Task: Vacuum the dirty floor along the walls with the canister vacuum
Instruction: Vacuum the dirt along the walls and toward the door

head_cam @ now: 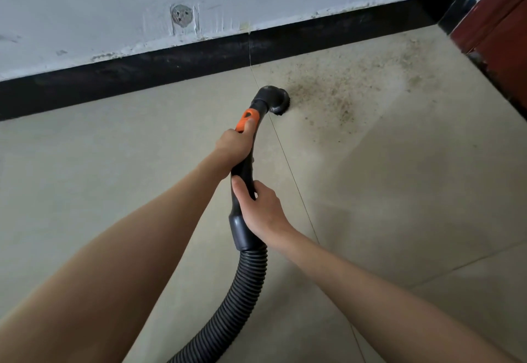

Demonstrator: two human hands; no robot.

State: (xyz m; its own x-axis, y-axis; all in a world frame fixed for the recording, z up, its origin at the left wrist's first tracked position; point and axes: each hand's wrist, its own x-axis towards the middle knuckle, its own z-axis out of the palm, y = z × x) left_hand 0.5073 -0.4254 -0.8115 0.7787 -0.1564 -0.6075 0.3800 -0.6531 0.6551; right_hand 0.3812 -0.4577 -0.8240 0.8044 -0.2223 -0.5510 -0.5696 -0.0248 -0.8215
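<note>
Beige tiled floor (119, 163), gritty dirt patch (336, 91) by round brush nozzle (281, 103) near black baseboard (171, 63).

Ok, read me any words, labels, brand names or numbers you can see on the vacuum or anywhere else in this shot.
None can be read.
Vacuum handle: no brand or lettering shows; its orange slider is plain.
Hose and brush nozzle: plain black, no marking.
Wall: a round patched spot, no writing.
Both the left hand and right hand cover parts of the handle.
</note>
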